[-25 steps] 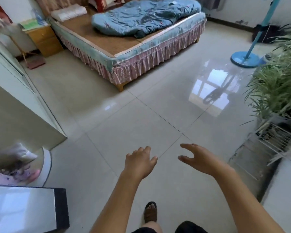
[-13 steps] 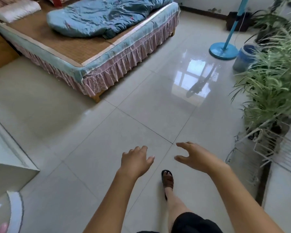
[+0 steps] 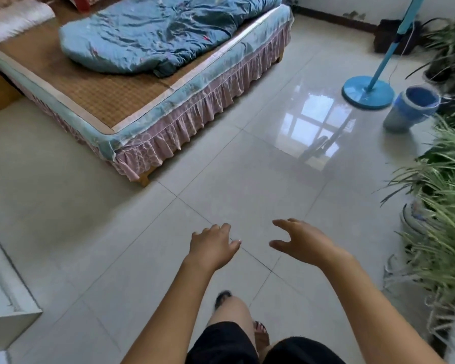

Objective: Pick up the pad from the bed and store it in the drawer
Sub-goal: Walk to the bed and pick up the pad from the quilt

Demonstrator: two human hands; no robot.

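a person's left hand (image 3: pixel 212 246) and right hand (image 3: pixel 304 241), both spread wide and holding nothing, hang over the floor (image 3: pixel 247 166) near the bed (image 3: pixel 111 101).

Bed (image 3: pixel 132 111) cut off at top and left edges, head end out of frame. White pillow (image 3: pixel 16 18) cropped at left edge. Fan pole (image 3: pixel 394 38) runs out the top, head unseen. Plants (image 3: pixel 441 195) blurred, cropped at right. White cabinet (image 3: pixel 3 292) only partly in frame, lower left. Forward sandal (image 3: pixel 222 296) motion-blurred; other foot mostly hidden behind knee.
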